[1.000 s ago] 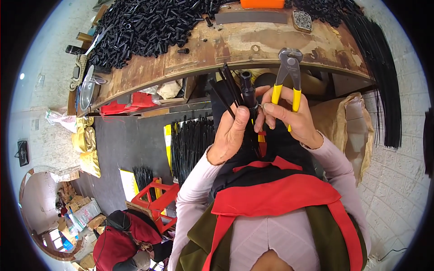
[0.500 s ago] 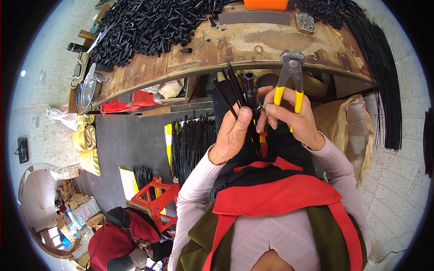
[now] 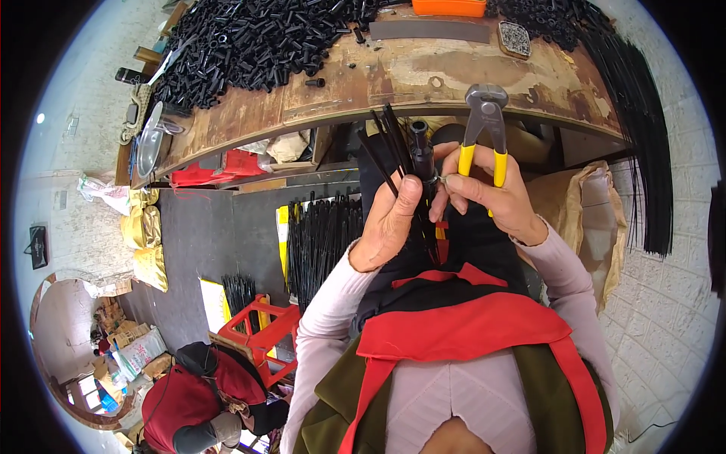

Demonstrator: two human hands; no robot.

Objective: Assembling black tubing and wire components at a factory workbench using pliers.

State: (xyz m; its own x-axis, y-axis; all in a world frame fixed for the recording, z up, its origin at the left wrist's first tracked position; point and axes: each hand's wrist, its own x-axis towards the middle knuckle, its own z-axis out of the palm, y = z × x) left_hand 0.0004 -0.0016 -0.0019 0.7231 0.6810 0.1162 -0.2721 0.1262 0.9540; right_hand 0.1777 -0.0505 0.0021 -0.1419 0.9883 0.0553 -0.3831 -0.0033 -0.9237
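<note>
The left hand [image 3: 389, 227] is gripping a bundle of thin black rods [image 3: 389, 140], its fingers wrapped around them and the thumb pressing along the bundle's right side; the rods are fanning upward and leftward out of the fist, just below the table [image 3: 423, 76] edge. Right beside the thumb, a short black tube [image 3: 421, 151] is standing upright between the two hands, and the fingertips of the right hand [image 3: 499, 200] are pinching it near its lower part, touching the left thumb. The right hand is also clasping yellow-handled pincers [image 3: 484, 125], the handles tucked under its closed fingers and the steel head pointing up toward the table. A heap of black tube pieces [image 3: 257, 41] is lying on the table's left part, well apart from the hands, and long black rods [image 3: 643, 136] are hanging off its right end.

Compared with a second ago, the hands are sitting in nearly the same place; the tube and bundle are staying upright, and the pincers are leaning only slightly differently.
</note>
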